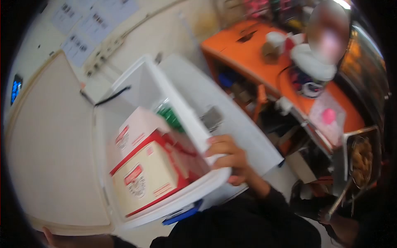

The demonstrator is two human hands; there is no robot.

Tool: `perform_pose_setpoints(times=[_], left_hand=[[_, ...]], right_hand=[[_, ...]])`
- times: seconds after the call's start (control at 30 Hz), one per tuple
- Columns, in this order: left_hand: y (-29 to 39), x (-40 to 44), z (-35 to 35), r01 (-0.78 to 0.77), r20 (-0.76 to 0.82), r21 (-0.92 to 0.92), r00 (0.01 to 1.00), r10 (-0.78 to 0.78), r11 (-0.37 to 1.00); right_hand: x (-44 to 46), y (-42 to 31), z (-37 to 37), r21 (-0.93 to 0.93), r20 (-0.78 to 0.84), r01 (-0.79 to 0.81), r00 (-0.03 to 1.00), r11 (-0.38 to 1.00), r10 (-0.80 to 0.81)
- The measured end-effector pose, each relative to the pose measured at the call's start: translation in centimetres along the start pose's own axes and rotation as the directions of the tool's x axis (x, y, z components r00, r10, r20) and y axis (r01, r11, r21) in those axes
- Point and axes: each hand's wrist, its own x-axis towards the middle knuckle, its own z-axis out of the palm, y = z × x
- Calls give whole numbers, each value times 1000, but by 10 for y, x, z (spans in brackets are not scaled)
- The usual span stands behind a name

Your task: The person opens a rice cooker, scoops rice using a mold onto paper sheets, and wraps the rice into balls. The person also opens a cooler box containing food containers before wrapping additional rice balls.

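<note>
The right hand [227,159] grips the rim of a white rectangular plastic bin [182,104]; the left hand [53,238], at its pale hinged lid [53,153], is too hidden to tell its hold. Between them, red-and-cream cardboard boxes [144,177] already sit inside, the lid still open.
</note>
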Motion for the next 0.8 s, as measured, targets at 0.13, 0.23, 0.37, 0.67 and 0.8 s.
perform_pose_setpoints(times=[0.13,0.23,0.37,0.67,0.8], left_hand=[[36,63,8,-374,8,-135,926,378,918],[57,89,9,-546,-45,-217,834,550,809],[75,90,30,-624,45,-69,778,627,778],[100,78,49,-792,-107,-128,609,786,597],[1,104,15,-556,-610,302,511,606,774]], right_hand=[[-4,-20,-1,-52,35,-125,991,991,127],[-11,-75,-3,-231,-48,-280,960,932,277],[-67,-127,-10,-322,-119,-397,918,859,379],[-162,-226,-23,-476,-430,-756,646,449,631],[-174,-246,-12,-471,-538,-800,594,371,598]])
